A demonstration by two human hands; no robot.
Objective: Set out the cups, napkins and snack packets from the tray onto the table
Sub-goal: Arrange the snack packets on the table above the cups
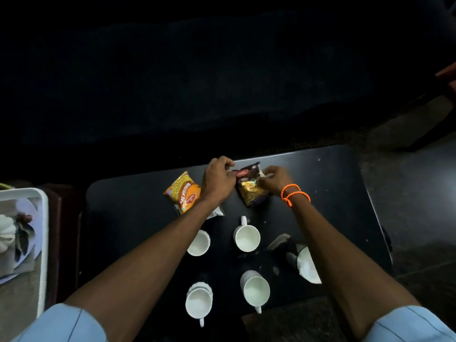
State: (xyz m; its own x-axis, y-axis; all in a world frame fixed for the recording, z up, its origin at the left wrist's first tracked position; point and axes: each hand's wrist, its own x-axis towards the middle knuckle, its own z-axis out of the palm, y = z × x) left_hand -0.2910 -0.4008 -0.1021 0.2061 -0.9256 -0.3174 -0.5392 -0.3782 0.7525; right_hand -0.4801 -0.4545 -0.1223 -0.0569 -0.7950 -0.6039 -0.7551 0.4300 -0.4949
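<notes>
You've got the dark snack packet (251, 188) pinched between your left hand (218, 180) and right hand (275, 178), orange bhujia sev packet (183, 192) just left on the tabletop (128, 206).

Five white cups (247, 237) upright on table; two snack packets (183, 192) beyond.

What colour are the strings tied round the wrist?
Bright orange. The wrist bands sit on the right wrist, clearest in the head view.
</notes>
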